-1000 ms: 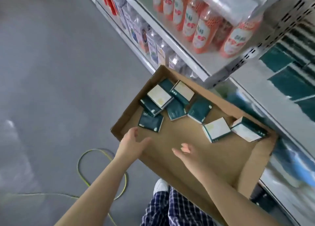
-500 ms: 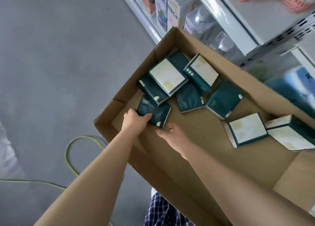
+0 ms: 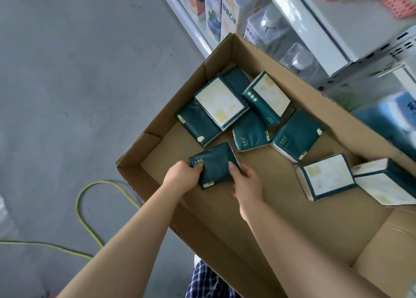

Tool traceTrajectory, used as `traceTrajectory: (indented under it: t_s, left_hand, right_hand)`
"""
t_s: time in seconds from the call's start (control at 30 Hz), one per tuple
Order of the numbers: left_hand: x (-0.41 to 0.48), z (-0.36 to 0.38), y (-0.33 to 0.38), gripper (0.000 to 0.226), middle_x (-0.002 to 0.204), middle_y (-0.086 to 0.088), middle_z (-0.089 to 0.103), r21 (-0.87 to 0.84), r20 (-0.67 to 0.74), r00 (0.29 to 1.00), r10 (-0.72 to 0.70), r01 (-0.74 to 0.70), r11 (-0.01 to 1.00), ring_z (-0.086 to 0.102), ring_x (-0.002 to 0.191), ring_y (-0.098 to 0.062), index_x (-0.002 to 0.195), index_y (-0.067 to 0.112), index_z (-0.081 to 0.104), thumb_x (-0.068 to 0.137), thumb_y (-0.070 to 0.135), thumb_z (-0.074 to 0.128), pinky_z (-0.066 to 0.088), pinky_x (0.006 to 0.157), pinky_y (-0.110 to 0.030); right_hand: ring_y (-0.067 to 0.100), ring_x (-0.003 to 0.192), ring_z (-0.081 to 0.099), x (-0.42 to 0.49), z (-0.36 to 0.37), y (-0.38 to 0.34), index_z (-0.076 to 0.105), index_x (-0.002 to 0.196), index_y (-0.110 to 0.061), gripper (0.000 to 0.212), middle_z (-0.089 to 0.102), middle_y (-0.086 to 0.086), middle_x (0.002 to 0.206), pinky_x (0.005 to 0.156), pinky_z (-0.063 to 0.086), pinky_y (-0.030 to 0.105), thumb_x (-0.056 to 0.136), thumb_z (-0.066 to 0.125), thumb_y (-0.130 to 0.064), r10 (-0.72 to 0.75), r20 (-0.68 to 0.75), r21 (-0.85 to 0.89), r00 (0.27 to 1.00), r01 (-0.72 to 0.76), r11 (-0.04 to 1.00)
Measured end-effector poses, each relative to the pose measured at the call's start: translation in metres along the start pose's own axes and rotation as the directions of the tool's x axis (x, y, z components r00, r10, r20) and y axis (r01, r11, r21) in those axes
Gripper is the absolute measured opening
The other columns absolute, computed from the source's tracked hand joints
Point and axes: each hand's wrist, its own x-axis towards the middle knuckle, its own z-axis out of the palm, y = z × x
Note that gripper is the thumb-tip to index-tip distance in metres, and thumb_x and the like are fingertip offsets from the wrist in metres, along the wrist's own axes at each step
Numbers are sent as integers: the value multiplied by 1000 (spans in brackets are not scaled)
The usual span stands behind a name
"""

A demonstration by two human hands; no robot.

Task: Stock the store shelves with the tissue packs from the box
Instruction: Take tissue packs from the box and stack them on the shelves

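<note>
1. A person is bending over an open cardboard box (image 3: pixel 135 156) on the floor, reaching in with both bare arms.
2. The left hand (image 3: pixel 183 176) is gripping the left edge of a dark green tissue pack (image 3: pixel 213 162), thumb on top and fingers curled against its side.
3. The right hand (image 3: pixel 246 183) is pinching the pack's right edge, thumb lying on the top face; its other fingers are hidden.
4. The pack is sitting low in the box's near-left corner, just apart from the rest.
5. To do this lift well, the hands should probably be squeezing only lightly, since the soft wrapper looks likely to crumple, and raising the pack level over the box wall.
6. Eight or so other tissue packs (image 3: pixel 220 104) are lying loose and overlapping further in, some showing a pale face.
7. The store shelf (image 3: pixel 299 12) is standing just beyond the box, its lower tier holding cartons and bottles (image 3: pixel 227 12).
8. A yellow-green cable (image 3: pixel 85 192) is looping on the grey floor left of the box, a possible trip hazard.
</note>
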Motion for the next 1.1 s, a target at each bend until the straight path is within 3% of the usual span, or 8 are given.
traceTrajectory:
  t_s: [0.1,0.27,0.4,0.47,0.6,0.77,0.9,1.1]
  left_hand:
    - [-19,5,7,57,78,-5,78,-54,156,988,-12,21,998,72,76,-24,80,9,72,105,51,42,55,68,-26]
    - [-68,6,16,53,79,-3,77,-137,337,941,-44,95,986,60,61,-18,103,4,71,105,49,43,51,54,-24]
    - [-103,-14,13,24,85,-13,66,-48,276,959,-58,74,996,55,59,-18,113,11,64,105,26,46,52,59,-34]
    - [-125,-35,13,36,77,-11,58,-122,244,968,-64,96,988,45,52,-18,103,0,67,102,33,52,40,55,-27]
    - [-183,-83,34,53,79,-2,62,-118,124,990,70,-55,991,57,67,-17,107,7,70,91,58,65,48,61,-27]
    - [-275,-116,55,60,125,5,64,-247,193,935,296,-246,937,62,113,-18,130,29,64,82,65,72,54,100,-38]
    - [-342,-115,57,28,99,9,77,-252,377,838,395,-317,914,71,91,-8,96,45,77,77,65,76,60,81,-28]
    - [-404,-131,58,53,91,-6,79,-415,315,856,410,-264,871,76,75,-15,106,6,74,70,42,89,57,63,-23]
  right_hand:
    - [16,97,64,-4,-13,1,60,113,-28,29,68,-2,114,88,52,43,88,75,-31,69,-29,153,997,-63,986]
    - [30,102,68,-27,-28,-5,55,125,-18,44,69,6,115,88,56,53,86,74,-7,97,-11,301,995,-89,950]
    - [28,98,69,-59,-52,-21,52,125,-10,47,69,11,111,87,58,47,85,76,-6,61,15,252,998,-62,966]
    - [28,93,71,-83,-69,-30,57,118,-5,43,72,11,105,83,59,43,82,79,-7,60,31,184,998,-65,981]
    - [26,90,74,-145,-113,-67,68,110,-8,33,77,9,99,71,58,34,80,81,-11,31,219,19,975,-36,999]
    - [12,85,74,-237,-157,-109,71,108,-24,30,77,-2,98,62,56,22,80,82,-20,8,416,-173,909,70,982]
    - [9,90,73,-303,-180,-129,77,99,-31,22,77,-4,103,64,54,19,80,82,-22,-12,466,-206,885,122,971]
    - [23,100,69,-375,-214,-139,70,111,-12,48,74,8,106,90,55,37,69,87,-28,-182,204,21,962,182,983]
